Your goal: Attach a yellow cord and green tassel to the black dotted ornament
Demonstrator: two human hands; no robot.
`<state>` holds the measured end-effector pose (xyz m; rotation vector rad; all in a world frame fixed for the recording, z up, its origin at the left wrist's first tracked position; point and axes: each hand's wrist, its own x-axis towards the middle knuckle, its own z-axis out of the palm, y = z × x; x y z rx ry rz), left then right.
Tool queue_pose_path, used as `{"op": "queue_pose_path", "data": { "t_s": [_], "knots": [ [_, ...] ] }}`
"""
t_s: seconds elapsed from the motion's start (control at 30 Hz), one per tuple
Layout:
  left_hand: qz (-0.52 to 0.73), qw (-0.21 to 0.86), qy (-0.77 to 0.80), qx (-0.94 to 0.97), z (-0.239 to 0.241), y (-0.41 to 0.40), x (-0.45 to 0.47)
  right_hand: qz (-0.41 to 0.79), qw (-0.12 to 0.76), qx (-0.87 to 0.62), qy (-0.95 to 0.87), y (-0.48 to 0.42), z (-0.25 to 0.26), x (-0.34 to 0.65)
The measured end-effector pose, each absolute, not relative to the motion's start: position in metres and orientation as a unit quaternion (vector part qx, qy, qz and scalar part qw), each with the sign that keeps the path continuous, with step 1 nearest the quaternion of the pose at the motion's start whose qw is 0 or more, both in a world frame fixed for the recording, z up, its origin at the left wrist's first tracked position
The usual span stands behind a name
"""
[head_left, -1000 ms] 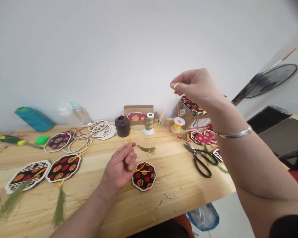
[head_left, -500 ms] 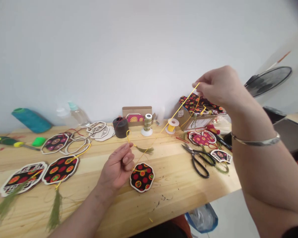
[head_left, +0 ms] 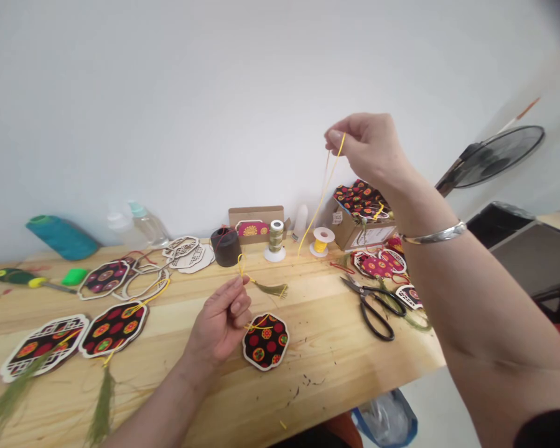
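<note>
Pinching a yellow cord between thumb and fingertips, the right hand is raised well above the table, its grip clenched on the cord's upper end. From there the cord runs down and to the left toward the left hand, which sits low over the table with its fingers closed on the cord's lower part. A small loop of the cord stands up just above those fingers, and an olive tassel lies on the wood just beside them. Right of the left hand, a dark floral ornament with a pale edge lies flat, with a bit of yellow cord lying across its top.

Behind, near the wall, stand a dark thread spool, a green-wound spool and a yellow cord spool. Black scissors lie to the right, near a cardboard box heaped with more patterned pieces. At the left edge, 2 finished ornaments with tassels rest flat. A teal thread cone lies on its side at the far left.
</note>
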<state>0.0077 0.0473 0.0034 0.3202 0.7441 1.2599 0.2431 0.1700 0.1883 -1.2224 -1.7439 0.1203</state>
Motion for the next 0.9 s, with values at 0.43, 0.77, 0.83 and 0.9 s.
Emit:
{"op": "queue_pose_path", "data": {
  "t_s": [0.43,0.77,0.83,0.9],
  "knots": [
    [0.579,0.726,0.339,0.151,0.002,0.046,0.009,0.156,0.052,-0.520,-0.838,0.069,0.065,0.262],
    [0.600,0.717,0.314,0.164,0.004,0.047,0.007,0.486,0.240,-0.395,-0.742,0.041,0.013,0.153],
    [0.607,0.714,0.310,0.161,0.005,0.048,0.007,0.488,0.268,-0.414,-0.721,0.033,0.004,0.149],
    [0.610,0.714,0.308,0.156,0.005,0.048,0.007,0.467,0.298,-0.439,-0.707,0.027,-0.003,0.148]
  ]
}}
